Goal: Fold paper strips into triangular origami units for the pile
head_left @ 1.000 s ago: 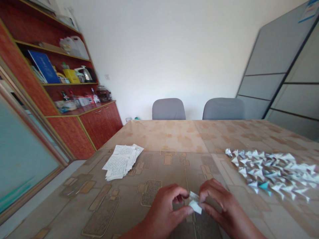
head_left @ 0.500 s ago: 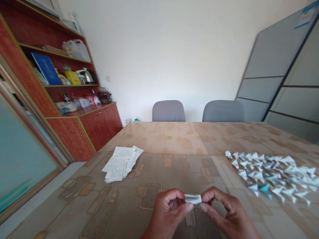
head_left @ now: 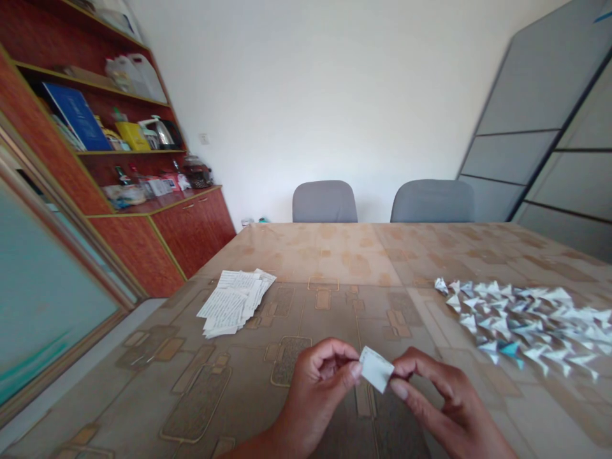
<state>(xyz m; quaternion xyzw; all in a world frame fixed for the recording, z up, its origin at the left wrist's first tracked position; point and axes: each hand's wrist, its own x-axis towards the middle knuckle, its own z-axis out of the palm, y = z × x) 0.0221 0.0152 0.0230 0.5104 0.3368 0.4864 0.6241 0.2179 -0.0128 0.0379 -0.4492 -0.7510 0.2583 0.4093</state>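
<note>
A small folded white paper (head_left: 376, 369) is held up between my hands over the table's near part, its flat square face showing. My left hand (head_left: 321, 389) pinches its left corner between thumb and forefinger. On the right corner, the fingertips of my right hand (head_left: 437, 396) are closed. To the left lies a fanned stack of printed paper sheets (head_left: 232, 303). Many folded paper pieces (head_left: 516, 319), mostly white with a teal one among them, stand in rows at the right.
The patterned table (head_left: 335, 255) fills the lower view. Two grey chairs (head_left: 324, 201) stand behind its far edge. A red-brown shelf cabinet (head_left: 191, 236) with bottles, a kettle and boxes is at the left. Grey panels (head_left: 521, 115) rise at the right.
The folded paper has turned from a narrow edge-on strip to a tilted square face. Both hands have shifted slightly with it, and the camera view has tipped down a little.
</note>
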